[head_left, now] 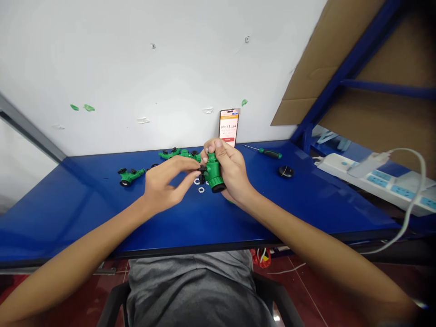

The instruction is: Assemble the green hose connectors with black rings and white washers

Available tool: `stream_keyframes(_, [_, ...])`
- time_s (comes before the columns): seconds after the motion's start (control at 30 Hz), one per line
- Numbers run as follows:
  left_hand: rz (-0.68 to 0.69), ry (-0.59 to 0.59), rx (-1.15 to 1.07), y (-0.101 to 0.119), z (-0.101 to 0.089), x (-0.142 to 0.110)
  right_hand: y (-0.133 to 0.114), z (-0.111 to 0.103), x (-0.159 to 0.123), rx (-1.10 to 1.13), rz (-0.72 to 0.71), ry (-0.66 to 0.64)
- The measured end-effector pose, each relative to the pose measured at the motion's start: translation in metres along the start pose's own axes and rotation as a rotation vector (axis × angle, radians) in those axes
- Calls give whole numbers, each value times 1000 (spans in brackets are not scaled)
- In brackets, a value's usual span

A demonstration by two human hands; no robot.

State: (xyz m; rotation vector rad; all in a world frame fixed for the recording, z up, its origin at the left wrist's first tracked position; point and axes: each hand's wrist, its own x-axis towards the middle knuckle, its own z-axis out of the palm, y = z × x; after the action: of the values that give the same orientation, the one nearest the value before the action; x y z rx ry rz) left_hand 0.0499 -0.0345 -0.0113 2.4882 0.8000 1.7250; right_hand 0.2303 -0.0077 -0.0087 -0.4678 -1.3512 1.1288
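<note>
Right hand is wrapped firmly around a chunky green plastic hose coupler, held up over the glossy blue table. Left hand has its fingertips pinched on a small black plastic bit at the coupler's side. Little white rings lie just below, with more green fittings off left.

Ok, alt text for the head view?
Right hand grips a green plastic hose connector while left hand reaches its small black fitting, over a blue table. More green fittings and a phone showing a timer lie beyond.
</note>
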Motion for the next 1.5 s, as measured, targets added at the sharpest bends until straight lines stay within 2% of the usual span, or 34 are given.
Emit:
stream_keyframes(0.13, [-325, 24, -284, 5, 3, 2, -3, 0, 0, -14, -30, -1])
stream_keyframes(0.23, [-403, 23, -332, 5, 2, 3, -6, 1, 0, -39, -74, -6])
stream_keyframes(0.5, [-410, 0, -363, 5, 2, 5, -12, 1, -3, -152, -172, 30])
stream_keyframes(0.83, [-308, -12, -425, 6, 3, 5, -17, 2, -5, -133, -176, 23])
stream_keyframes(1.1, [-272, -8, -426, 7, 1, 7, -17, 2, 0, -31, -59, 19])
stream_keyframes(1.27, [-236, 4, -432, 5, 1, 6, -19, 3, 4, 126, 60, 31])
stream_keyframes(1.5, [-200, 7, -341, 4, 1, 4, -24, 6, 2, 235, 135, 38])
